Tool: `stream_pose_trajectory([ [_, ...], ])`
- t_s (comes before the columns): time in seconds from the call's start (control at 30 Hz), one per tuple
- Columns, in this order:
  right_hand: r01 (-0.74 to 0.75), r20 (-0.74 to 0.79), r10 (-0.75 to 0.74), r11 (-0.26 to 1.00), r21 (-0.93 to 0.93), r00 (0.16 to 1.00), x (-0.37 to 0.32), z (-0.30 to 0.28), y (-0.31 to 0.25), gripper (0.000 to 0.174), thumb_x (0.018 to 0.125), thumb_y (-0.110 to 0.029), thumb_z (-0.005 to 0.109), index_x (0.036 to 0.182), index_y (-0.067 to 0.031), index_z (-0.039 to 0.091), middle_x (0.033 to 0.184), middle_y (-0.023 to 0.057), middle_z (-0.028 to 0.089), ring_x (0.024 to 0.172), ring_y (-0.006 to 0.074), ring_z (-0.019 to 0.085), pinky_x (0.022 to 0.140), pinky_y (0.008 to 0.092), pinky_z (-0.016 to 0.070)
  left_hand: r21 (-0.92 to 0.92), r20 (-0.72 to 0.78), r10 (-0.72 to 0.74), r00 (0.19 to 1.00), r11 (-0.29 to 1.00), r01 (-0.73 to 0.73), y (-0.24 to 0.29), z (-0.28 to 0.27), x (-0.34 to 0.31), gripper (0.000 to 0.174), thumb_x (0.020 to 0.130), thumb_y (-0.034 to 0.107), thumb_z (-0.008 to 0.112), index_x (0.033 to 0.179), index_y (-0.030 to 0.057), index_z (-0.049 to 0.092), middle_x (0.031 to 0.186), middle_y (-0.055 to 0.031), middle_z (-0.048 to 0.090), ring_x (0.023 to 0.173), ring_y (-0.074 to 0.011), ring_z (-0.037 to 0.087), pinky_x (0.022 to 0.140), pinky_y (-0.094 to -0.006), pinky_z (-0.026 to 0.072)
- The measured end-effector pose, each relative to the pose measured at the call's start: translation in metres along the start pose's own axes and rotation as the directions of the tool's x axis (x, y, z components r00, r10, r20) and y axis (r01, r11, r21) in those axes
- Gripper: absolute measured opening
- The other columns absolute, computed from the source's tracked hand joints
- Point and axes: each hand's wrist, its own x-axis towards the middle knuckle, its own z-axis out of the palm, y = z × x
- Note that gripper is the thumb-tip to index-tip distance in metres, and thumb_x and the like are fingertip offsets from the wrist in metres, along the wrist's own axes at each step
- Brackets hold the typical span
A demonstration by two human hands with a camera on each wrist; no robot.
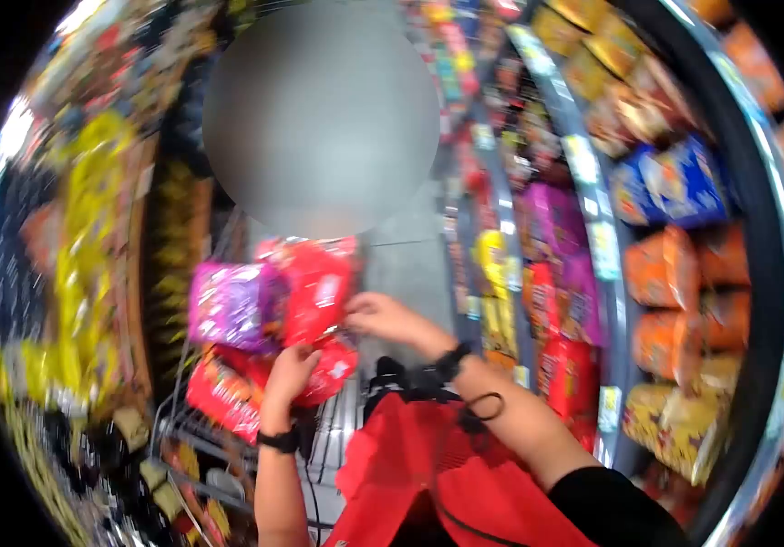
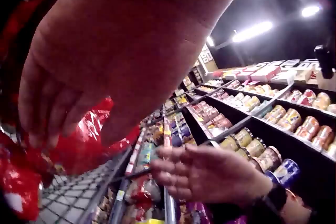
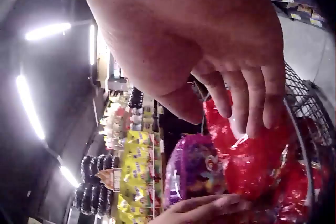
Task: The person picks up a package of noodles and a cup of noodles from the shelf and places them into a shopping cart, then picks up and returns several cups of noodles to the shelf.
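Observation:
Two red bags lie in a wire cart: one (image 1: 319, 283) upper right, another (image 1: 226, 397) lower left. Beside them is a purple bag (image 1: 235, 305), also seen in the right wrist view (image 3: 195, 166). My left hand (image 1: 290, 378) rests on the red packaging near its lower edge, fingers fairly straight in the right wrist view (image 3: 207, 209). My right hand (image 1: 392, 324) is at the right edge of the upper red bag, fingers extended and slightly bent; the left wrist view shows it (image 2: 210, 174) with nothing in it. Whether its fingertips touch the bag, I cannot tell.
The cart's wire basket (image 1: 342, 428) surrounds the bags. Shelves of orange bags (image 1: 661, 269) and blue bags (image 1: 675, 187) line the right side; yellow packets (image 1: 91, 246) hang at the left. Grey floor (image 1: 406, 264) runs ahead, partly behind a blurred circle.

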Motion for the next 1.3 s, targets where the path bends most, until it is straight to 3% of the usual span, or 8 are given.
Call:
stream_pose_trajectory([
  [0.17, 0.314, -0.102, -0.474, 0.713, -0.627, 0.874, -0.074, 0.003, -0.083, 0.019, 0.085, -0.014, 0.061, 0.097, -0.0005, 0.064, 0.094, 0.0186, 0.066, 0.091, 0.0386, 0.064, 0.078, 0.0462, 0.0506, -0.034, 0.303, 0.284, 0.91, 0.957, -0.287, 0.107, 0.038, 0.015, 0.028, 0.095, 0.012, 0.063, 0.115, -0.0071, 0.065, 0.101, -0.0198, 0.073, 0.095, -0.0252, 0.07, 0.081, -0.0366, 0.0543],
  [0.4, 0.355, -0.277, -0.576, 0.745, -0.564, 0.769, -0.249, -0.013, -0.131, 0.019, 0.094, -0.016, 0.058, 0.107, -0.0022, 0.062, 0.104, 0.0138, 0.065, 0.098, 0.0363, 0.063, 0.084, 0.0444, 0.0497, -0.113, 0.528, 0.675, 0.515, 0.657, -0.745, 0.225, 0.084, -0.014, 0.02, 0.094, 0.004, 0.058, 0.112, -0.0035, 0.063, 0.115, -0.016, 0.067, 0.105, -0.0213, 0.064, 0.086, -0.0336, 0.0521],
  [0.53, 0.506, -0.331, -0.755, 0.635, -0.584, 0.566, -0.35, 0.008, -0.136, 0.016, 0.095, -0.01, 0.06, 0.109, -0.0014, 0.062, 0.101, 0.0134, 0.065, 0.094, 0.034, 0.063, 0.082, 0.0417, 0.0497, -0.387, 0.623, 0.751, 0.216, 0.536, -0.75, 0.325, 0.114, -0.093, 0.043, 0.068, 0.002, 0.065, 0.111, -0.0046, 0.066, 0.107, -0.0191, 0.069, 0.093, -0.0277, 0.069, 0.08, -0.0346, 0.0533],
  [0.63, 0.482, -0.429, -0.737, 0.67, -0.565, 0.522, -0.416, 0.031, -0.123, 0.014, 0.095, -0.007, 0.063, 0.108, -0.0012, 0.064, 0.1, 0.0131, 0.067, 0.093, 0.0313, 0.064, 0.084, 0.0396, 0.05, -0.442, 0.603, 0.763, 0.233, 0.563, -0.698, 0.363, 0.162, -0.151, 0.028, 0.078, 0.007, 0.069, 0.104, -0.0029, 0.067, 0.099, -0.0151, 0.07, 0.088, -0.0269, 0.069, 0.078, -0.0349, 0.0527],
  [0.83, 0.341, -0.751, -0.612, 0.781, -0.523, 0.249, -0.53, 0.063, -0.074, 0.012, 0.096, -0.008, 0.063, 0.106, -0.0023, 0.067, 0.099, 0.0104, 0.069, 0.088, 0.023, 0.067, 0.078, 0.0332, 0.0512, -0.633, 0.672, 0.711, -0.204, 0.409, -0.657, 0.389, 0.223, -0.224, 0.02, 0.087, 0.005, 0.068, 0.106, -0.0016, 0.066, 0.1, -0.0123, 0.069, 0.091, -0.0214, 0.069, 0.084, -0.0329, 0.0536],
  [1.03, 0.407, -0.853, -0.232, 0.8, -0.441, -0.468, -0.559, 0.07, -0.01, 0.03, 0.099, -0.003, 0.058, 0.128, 0.0014, 0.052, 0.116, 0.0088, 0.06, 0.103, 0.0118, 0.059, 0.085, 0.0283, 0.0518, -0.694, 0.719, 0.671, -0.181, 0.679, -0.239, 0.364, 0.311, -0.285, 0.058, 0.101, 0.014, 0.057, 0.152, -0.0014, 0.032, 0.151, -0.0169, 0.041, 0.138, -0.0221, 0.043, 0.111, -0.0344, 0.0381],
  [1.13, 0.236, -0.809, -0.147, 0.913, -0.332, -0.569, -0.553, 0.042, 0.018, 0.059, 0.099, -0.012, 0.059, 0.15, -0.0001, 0.031, 0.142, 0.0166, 0.044, 0.128, 0.023, 0.049, 0.104, 0.0351, 0.0434, -0.661, 0.694, 0.718, -0.062, 0.6, -0.45, 0.363, 0.363, -0.295, 0.072, 0.106, 0.032, 0.05, 0.157, -0.0024, 0.014, 0.158, -0.0181, 0.029, 0.146, -0.0236, 0.031, 0.117, -0.0363, 0.0282],
  [1.3, 0.317, -0.741, -0.13, 0.845, -0.43, -0.658, -0.565, -0.004, 0.026, 0.064, 0.097, -0.018, 0.064, 0.146, 0.0043, 0.029, 0.139, 0.0221, 0.049, 0.13, 0.0275, 0.048, 0.104, 0.0363, 0.0428, -0.647, 0.753, 0.651, 0.097, 0.759, -0.078, 0.372, 0.411, -0.312, 0.079, 0.105, 0.058, 0.04, 0.161, 0.0094, 0.013, 0.16, -0.0095, 0.027, 0.144, -0.0219, 0.033, 0.117, -0.0348, 0.0301],
])
